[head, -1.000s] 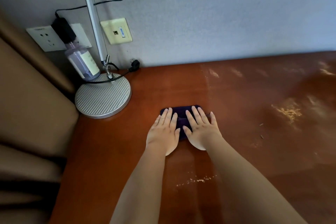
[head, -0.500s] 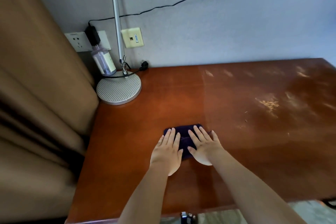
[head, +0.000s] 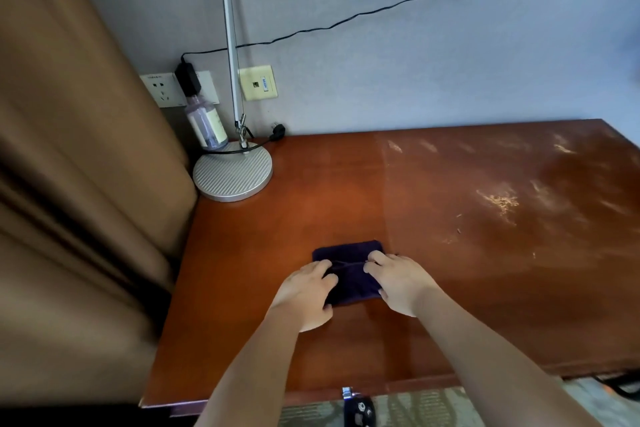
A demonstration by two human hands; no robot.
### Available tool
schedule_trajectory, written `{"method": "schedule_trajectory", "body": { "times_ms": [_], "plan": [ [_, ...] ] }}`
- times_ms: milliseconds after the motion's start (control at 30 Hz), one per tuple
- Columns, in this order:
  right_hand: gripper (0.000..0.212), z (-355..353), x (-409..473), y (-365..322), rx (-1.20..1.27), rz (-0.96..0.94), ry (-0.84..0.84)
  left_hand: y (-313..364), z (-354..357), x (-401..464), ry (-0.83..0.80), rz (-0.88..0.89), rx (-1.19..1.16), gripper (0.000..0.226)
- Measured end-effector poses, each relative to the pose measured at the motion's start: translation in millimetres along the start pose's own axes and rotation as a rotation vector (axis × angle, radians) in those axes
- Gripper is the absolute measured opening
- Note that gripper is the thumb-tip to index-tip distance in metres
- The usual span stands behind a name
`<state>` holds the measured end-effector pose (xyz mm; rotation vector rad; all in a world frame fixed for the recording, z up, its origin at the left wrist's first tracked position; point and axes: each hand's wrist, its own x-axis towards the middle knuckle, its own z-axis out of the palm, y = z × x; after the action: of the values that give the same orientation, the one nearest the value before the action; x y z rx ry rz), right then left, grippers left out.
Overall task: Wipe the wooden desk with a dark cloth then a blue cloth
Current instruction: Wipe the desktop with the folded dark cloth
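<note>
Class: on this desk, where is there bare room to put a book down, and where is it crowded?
Bare wood lies between the lamp base and the dark cloth, and across the whole scuffed right half of the desk. The back-left corner is crowded: lamp base, bottle, plug. Both hands, left hand and right hand, pinch the cloth.

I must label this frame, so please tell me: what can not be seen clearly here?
- Head view: the near part of the dark cloth is covered by the left hand and right hand.
- Bottle label: too small to read.
- Lamp head: cut off by the top edge.
- No blue cloth is in view.
</note>
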<state>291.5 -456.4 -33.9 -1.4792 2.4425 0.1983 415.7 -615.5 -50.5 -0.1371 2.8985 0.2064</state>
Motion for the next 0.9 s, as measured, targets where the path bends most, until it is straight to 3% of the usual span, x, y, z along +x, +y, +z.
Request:
{"method": "schedule_trajectory", "body": {
  "times_ms": [167, 333, 433, 567, 900],
  "plan": [
    [0.044, -2, 2, 0, 0.034, 0.009, -0.029, 5, -16, 10, -0.095, 0.044, 0.13, 0.03],
    [0.044, -15, 8, 4, 0.05, 0.026, -0.131, 5, -33, 29, -0.027, -0.191, -0.159, 0.027],
    [0.047, -19, 10, 3, -0.013, 0.031, -0.211, 4, -39, 33, -0.025, -0.246, -0.251, 0.026],
    [0.029, -17, 9, 1, -0.045, 0.037, -0.169, 4, -38, 26, -0.055, -0.223, -0.287, 0.026],
    [0.032, -23, -6, -8, 0.037, 0.081, -0.259, 9, -26, -9, -0.156, 0.017, 0.005, 0.031]
  ]
}}
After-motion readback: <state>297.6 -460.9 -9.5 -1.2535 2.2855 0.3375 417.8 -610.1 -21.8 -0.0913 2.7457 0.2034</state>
